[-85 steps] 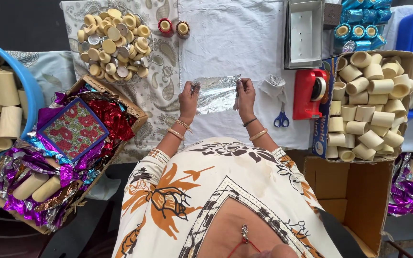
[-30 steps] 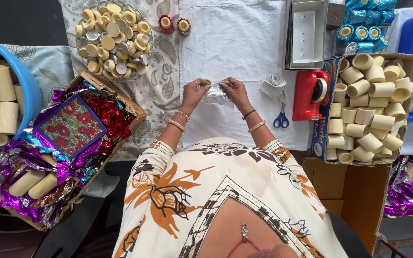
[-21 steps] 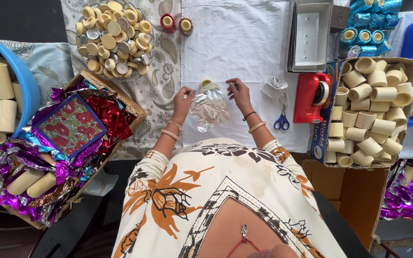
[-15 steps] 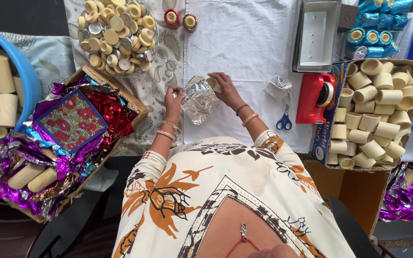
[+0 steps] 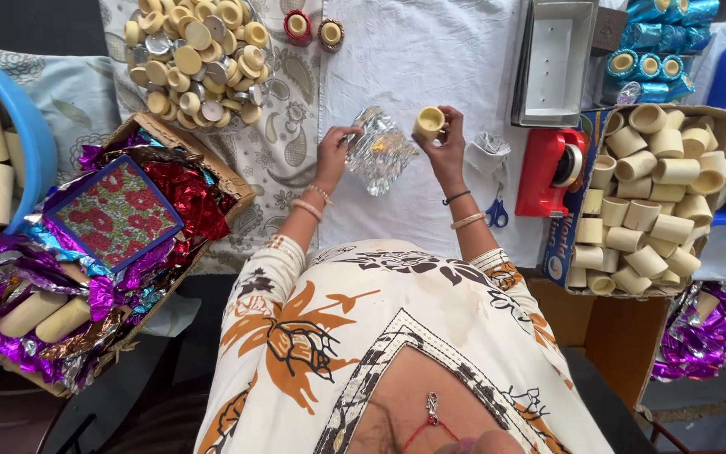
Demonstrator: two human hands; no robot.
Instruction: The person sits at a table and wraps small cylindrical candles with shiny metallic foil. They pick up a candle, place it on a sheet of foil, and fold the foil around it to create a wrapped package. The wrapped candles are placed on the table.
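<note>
My left hand [image 5: 333,154] pinches the edge of a crinkled silver foil sheet [image 5: 380,152] that lies on the white cloth [image 5: 413,59]. My right hand [image 5: 445,145] holds a small cream cylinder cup [image 5: 428,123] upright at the foil's right edge. Both wrists wear thin bangles. The foil sits between the two hands, partly lifted on the left side.
A pile of cream and silver round caps [image 5: 195,55] lies at the back left. A cardboard box of cream tubes [image 5: 649,202] stands at the right, beside a red tape dispenser [image 5: 548,172] and blue-handled scissors [image 5: 496,212]. A box of coloured foil [image 5: 119,244] sits at the left.
The flat foil held stretched between both hands was lowered and crumpled onto the cloth. My right hand now holds a cream cup at the foil's edge.
</note>
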